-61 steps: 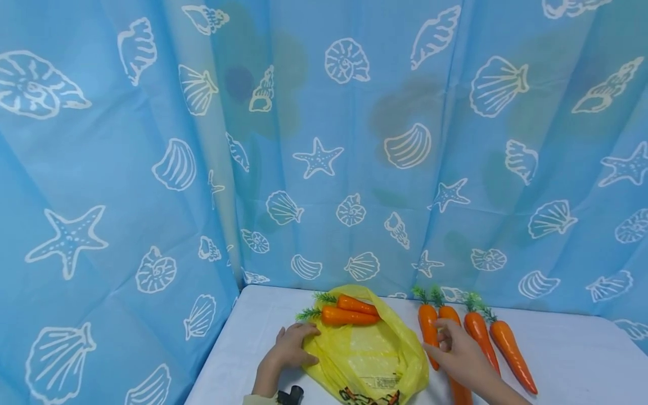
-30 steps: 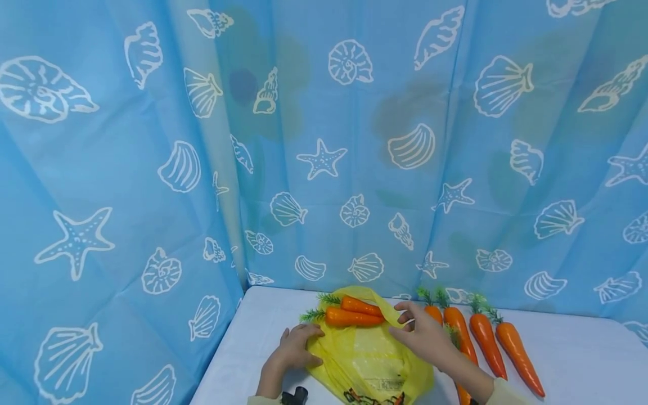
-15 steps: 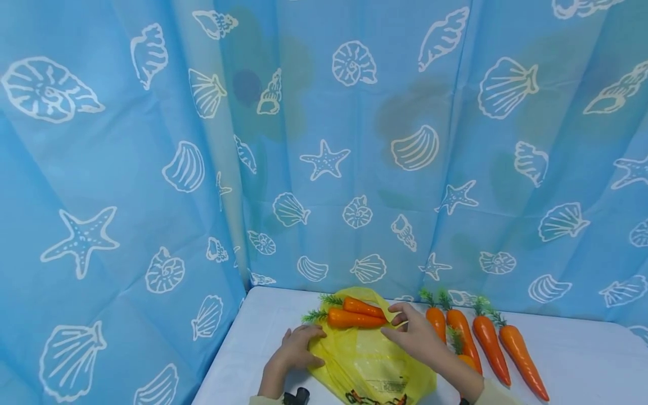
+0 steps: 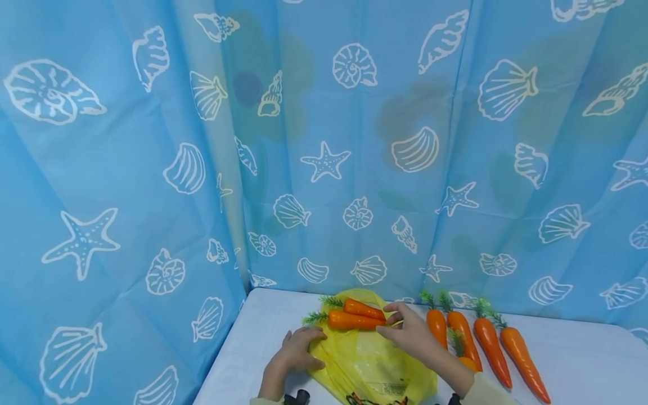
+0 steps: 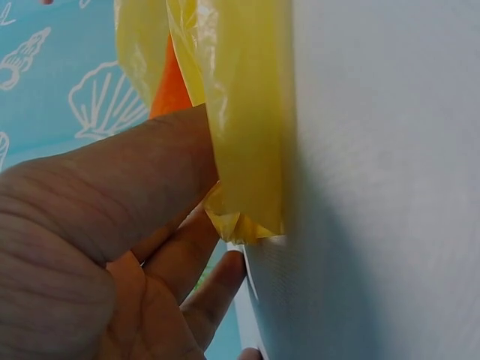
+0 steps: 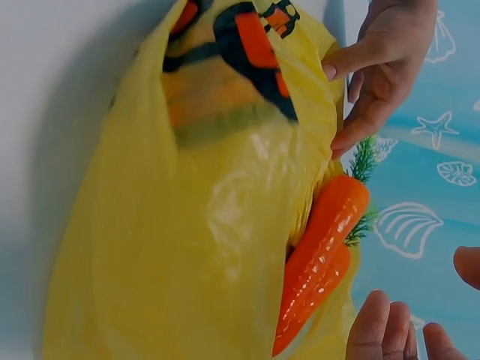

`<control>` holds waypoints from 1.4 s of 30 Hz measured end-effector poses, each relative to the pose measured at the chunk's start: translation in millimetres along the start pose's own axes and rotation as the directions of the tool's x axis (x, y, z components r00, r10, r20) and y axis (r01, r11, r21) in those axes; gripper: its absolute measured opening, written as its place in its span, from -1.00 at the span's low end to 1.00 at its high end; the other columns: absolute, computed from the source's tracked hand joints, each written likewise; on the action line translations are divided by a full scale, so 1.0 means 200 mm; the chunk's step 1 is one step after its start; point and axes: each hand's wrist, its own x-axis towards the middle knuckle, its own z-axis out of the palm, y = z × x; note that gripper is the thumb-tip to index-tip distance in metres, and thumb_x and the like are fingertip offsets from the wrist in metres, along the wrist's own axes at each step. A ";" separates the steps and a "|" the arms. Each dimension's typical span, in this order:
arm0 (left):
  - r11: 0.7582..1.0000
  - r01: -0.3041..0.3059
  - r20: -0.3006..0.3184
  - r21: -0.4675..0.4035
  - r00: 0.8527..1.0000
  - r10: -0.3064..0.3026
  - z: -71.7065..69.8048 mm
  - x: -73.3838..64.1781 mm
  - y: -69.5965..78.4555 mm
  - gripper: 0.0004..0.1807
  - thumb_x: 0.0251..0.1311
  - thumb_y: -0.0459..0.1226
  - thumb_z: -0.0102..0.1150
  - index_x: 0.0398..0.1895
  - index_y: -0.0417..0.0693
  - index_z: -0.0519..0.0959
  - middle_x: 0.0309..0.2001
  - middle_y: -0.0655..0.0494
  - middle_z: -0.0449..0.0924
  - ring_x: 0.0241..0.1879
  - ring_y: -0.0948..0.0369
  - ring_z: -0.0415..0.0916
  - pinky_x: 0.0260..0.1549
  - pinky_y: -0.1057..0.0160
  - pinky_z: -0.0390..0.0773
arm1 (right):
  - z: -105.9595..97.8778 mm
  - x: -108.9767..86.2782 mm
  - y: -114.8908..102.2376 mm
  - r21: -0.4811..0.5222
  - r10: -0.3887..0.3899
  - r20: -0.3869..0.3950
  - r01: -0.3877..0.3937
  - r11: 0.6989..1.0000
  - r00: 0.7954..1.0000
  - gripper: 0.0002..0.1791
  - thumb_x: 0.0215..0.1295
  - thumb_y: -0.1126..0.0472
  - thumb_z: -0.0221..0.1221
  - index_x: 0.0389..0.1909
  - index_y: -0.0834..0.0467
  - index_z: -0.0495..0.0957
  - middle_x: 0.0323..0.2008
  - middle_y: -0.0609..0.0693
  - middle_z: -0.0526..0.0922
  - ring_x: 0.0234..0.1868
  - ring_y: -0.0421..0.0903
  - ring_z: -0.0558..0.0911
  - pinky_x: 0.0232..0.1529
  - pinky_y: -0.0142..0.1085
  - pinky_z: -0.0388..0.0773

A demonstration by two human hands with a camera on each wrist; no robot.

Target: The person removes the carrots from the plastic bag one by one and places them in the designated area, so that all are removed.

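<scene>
A yellow plastic bag (image 4: 372,360) lies on the table with two orange carrots (image 4: 354,321) in its mouth. Their green tops stick out toward the left. My left hand (image 4: 296,351) grips the bag's left edge; in the left wrist view the thumb (image 5: 112,180) goes behind the yellow film, with fingers (image 5: 180,262) on the other side. My right hand (image 4: 410,332) is beside the carrots' tips at the bag's right rim. The right wrist view shows its fingers (image 6: 375,330) and thumb (image 6: 469,266) apart, with nothing between them.
Several more carrots (image 4: 491,349) lie side by side on the white table (image 4: 582,360), right of the bag. A blue curtain (image 4: 354,169) with white shell prints closes off the back and left. Black wrist straps show at the bottom.
My right hand has moved left from over the loose carrots to the bag's right rim, which has folded inward. My left hand has stayed at the bag's left edge.
</scene>
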 end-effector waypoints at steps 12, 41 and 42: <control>1.000 0.003 -0.006 -0.003 1.000 -0.003 0.00 -0.01 0.01 -0.49 -0.03 -0.23 0.50 0.08 0.03 0.63 0.28 0.00 0.51 0.36 -0.14 0.26 0.40 -0.44 -0.10 | 0.04 0.07 -0.02 -0.083 -0.052 0.026 0.054 0.995 0.998 -0.48 0.21 0.14 0.35 0.16 0.22 0.47 -0.09 0.13 0.60 -0.20 -0.07 0.59 -0.30 -0.21 0.65; 1.000 0.022 -0.018 -0.001 1.000 -0.022 0.01 -0.01 0.01 -0.49 -0.04 -0.23 0.51 0.07 0.04 0.64 0.28 0.03 0.51 0.36 -0.11 0.28 0.41 -0.41 -0.07 | 0.19 0.23 0.01 -0.114 -0.160 0.099 0.171 0.979 0.982 -0.52 0.22 0.16 0.34 0.14 0.22 0.52 0.09 0.15 0.59 0.06 0.10 0.60 0.05 0.01 0.62; 1.000 0.024 -0.020 0.001 1.000 -0.024 0.01 -0.01 0.01 -0.49 -0.04 -0.23 0.50 0.07 0.04 0.64 0.28 0.03 0.52 0.36 -0.11 0.28 0.41 -0.41 -0.07 | 0.19 0.24 0.01 -0.101 -0.164 0.101 0.174 0.980 0.981 -0.52 0.22 0.17 0.34 0.13 0.23 0.52 0.10 0.16 0.59 0.07 0.12 0.60 0.05 0.01 0.62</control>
